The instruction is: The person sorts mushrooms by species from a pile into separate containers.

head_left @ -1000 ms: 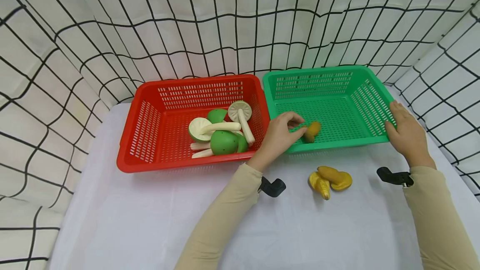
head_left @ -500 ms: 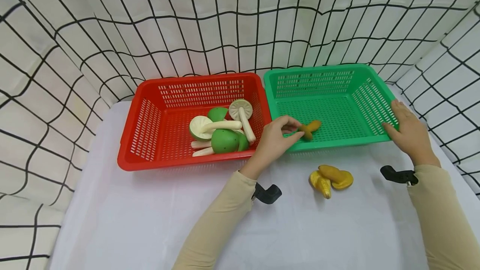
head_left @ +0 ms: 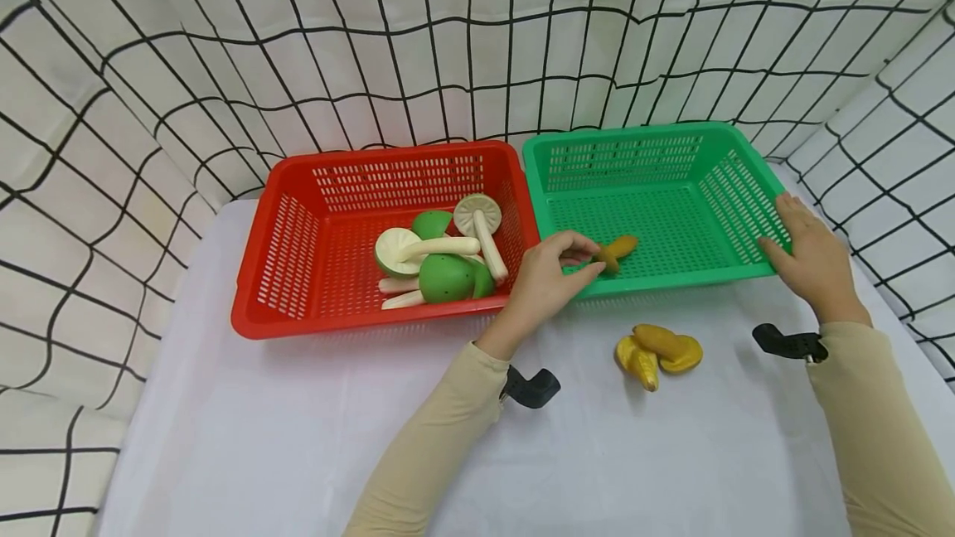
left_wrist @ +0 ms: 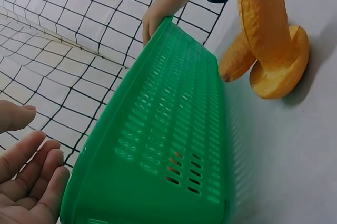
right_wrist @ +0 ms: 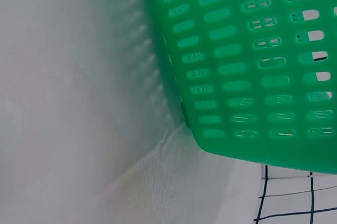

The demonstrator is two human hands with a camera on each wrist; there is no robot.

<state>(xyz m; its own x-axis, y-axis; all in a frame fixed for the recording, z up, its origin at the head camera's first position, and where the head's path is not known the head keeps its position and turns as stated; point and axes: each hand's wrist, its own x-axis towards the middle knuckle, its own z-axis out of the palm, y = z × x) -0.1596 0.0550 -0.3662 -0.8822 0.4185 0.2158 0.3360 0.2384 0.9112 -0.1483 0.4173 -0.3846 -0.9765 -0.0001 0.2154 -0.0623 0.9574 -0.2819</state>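
Note:
My left hand [head_left: 548, 276] is over the left front corner of the green basket [head_left: 656, 281], thumb and fingers apart. In the left wrist view its fingers [left_wrist: 46, 174] are loosely bent beside the basket wall and hold nothing. Right by its fingertips, a yellow-brown toy mushroom [head_left: 622, 246] lies on the basket floor, partly hidden by the hand. My right hand [head_left: 816, 263] rests on the basket's right rim, thumb spread toward the inside. More yellow mushrooms [head_left: 675, 349] lie together on the white cloth in front of the basket.
Left of the green basket stands a red basket [head_left: 279, 324], its right side close to it. Several green-capped, white-stemmed mushrooms [head_left: 446, 278] lie heaped in its right half. White cloth walls with a black grid net [head_left: 477, 31] rise behind and at both sides.
My left hand has drawn slightly left from the mushroom in the green basket, which now lies flatter and shows more of its stem and cap. My right hand has stayed on the rim.

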